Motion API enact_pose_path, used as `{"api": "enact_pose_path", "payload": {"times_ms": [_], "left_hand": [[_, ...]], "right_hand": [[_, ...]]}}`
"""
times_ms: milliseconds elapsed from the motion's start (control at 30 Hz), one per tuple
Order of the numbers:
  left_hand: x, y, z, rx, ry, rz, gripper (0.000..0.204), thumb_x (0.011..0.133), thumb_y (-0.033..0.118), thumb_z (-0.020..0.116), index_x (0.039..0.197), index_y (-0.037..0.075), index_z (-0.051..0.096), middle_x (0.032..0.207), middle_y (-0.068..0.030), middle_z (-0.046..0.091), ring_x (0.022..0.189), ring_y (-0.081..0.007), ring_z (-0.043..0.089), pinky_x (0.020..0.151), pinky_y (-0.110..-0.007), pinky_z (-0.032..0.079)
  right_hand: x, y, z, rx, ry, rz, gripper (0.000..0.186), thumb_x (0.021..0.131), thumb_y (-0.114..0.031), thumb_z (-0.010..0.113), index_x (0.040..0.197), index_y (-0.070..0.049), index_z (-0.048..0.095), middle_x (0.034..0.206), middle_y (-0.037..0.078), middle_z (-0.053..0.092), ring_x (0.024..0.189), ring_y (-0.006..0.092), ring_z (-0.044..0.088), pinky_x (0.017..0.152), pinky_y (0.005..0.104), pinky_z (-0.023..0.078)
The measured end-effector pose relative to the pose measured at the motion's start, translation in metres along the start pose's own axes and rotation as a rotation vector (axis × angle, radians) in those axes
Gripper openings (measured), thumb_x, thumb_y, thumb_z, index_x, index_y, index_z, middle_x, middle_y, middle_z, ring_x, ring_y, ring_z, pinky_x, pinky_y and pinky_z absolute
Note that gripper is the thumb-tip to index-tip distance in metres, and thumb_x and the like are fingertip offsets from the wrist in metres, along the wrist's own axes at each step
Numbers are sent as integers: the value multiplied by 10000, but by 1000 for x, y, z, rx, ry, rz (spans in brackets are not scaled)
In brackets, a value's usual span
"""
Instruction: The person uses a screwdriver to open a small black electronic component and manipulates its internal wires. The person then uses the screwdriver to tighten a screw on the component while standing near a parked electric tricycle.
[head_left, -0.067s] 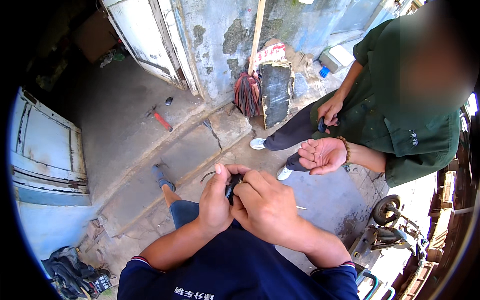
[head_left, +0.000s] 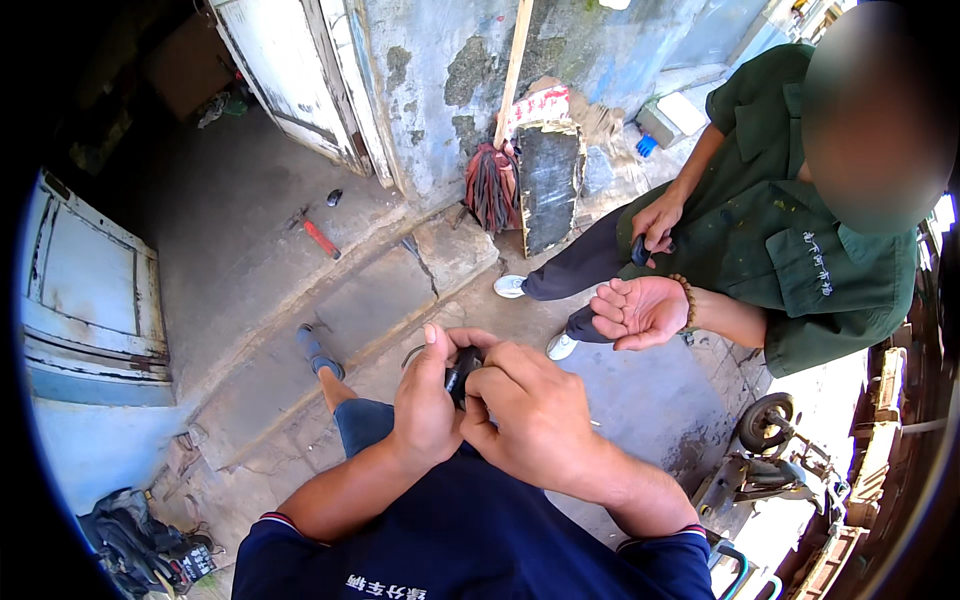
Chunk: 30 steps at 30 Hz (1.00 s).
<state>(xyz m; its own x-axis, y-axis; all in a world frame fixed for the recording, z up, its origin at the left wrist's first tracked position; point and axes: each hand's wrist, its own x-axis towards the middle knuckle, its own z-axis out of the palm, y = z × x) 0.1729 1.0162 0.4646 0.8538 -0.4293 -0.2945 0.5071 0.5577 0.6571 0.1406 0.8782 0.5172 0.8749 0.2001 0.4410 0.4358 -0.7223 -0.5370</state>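
My left hand (head_left: pixel 428 402) is wrapped round a small black object (head_left: pixel 459 380), its thumb pointing up. Pressed against the same object from the right, my right hand (head_left: pixel 525 410) has its fingers curled over the near side. The object looks glossy, but its kind is mostly hidden by my fingers. A thin dark wire (head_left: pixel 411 354) sticks out beside my left thumb. From behind my right hand the tip of a thin pale stick (head_left: pixel 596 423) shows.
A person in a dark green shirt (head_left: pixel 745 200) stands at the right, one palm up, the other hand holding a small black thing (head_left: pixel 640 249). A red-handled hammer (head_left: pixel 321 240) lies inside the doorway. A mop (head_left: pixel 492 190), a board (head_left: pixel 551 188) and a scooter (head_left: pixel 770 465) are around.
The black object is turned slightly, so a little more of it shows between my hands. Less of the thin wire and the pale stick is seen. The whole view has shifted a little.
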Motion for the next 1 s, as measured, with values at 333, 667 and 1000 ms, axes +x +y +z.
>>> {"api": "enact_pose_path", "payload": {"times_ms": [333, 667, 1000], "left_hand": [[-1, 9, -14, -253, -236, -84, 656, 1075, 627, 257, 1190, 96, 625, 1245, -249, 668, 1186, -398, 641, 980, -477, 516], [-9, 8, -6, -219, -309, -66, 699, 1070, 643, 219, 1211, 94, 627, 1295, -261, 645, 1229, -396, 621, 993, -495, 510], [-18, -11, 12, -242, -222, -123, 686, 1097, 577, 243, 1217, 8, 607, 1191, -174, 661, 1117, -268, 634, 1005, -428, 497]], "right_hand": [[-21, 70, -77, -351, 224, 451, 52, 816, 10, 744, 836, -22, 708, 836, 119, 667, 711, 279, 714, 616, 390, 571], [-27, 66, -75, 7, 270, 350, 111, 849, 48, 736, 946, -1, 755, 910, 109, 691, 697, 207, 693, 606, 332, 551], [-24, 20, -57, -106, -110, -179, 241, 726, -75, 740, 964, -84, 706, 888, 28, 597, 782, 207, 619, 597, 338, 521]]}}
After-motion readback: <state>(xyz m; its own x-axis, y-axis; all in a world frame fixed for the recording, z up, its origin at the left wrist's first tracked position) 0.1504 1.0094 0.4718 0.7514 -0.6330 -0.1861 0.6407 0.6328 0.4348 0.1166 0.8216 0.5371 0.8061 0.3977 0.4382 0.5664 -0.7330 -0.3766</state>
